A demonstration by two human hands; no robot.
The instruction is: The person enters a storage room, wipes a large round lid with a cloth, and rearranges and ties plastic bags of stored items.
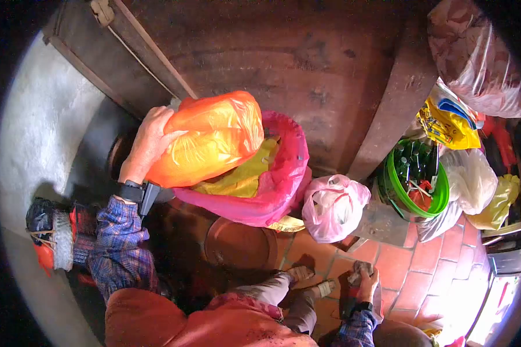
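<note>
My left hand (151, 136) grips the side of a full, bulging orange plastic bag (214, 139), its thumb pressed against the film. Under and beside that bag is a wide container lined with a pink plastic bag (292, 150), with a yellow-green sack (237, 178) inside it. Low on the right, my right hand (367, 287) is closed around a small greyish, crumpled thing (362, 269) whose kind I cannot make out. A knotted pinkish-white plastic bag (334, 208) sits to the right of the pink-lined container.
A green bucket (443, 196) with dark glass bottles stands on the right, near white bags (474, 179) and a yellow bag (457, 130). A brown round lid or basin (240, 243) lies on the tiled floor (399, 260). Wooden panels (307, 63) rise behind.
</note>
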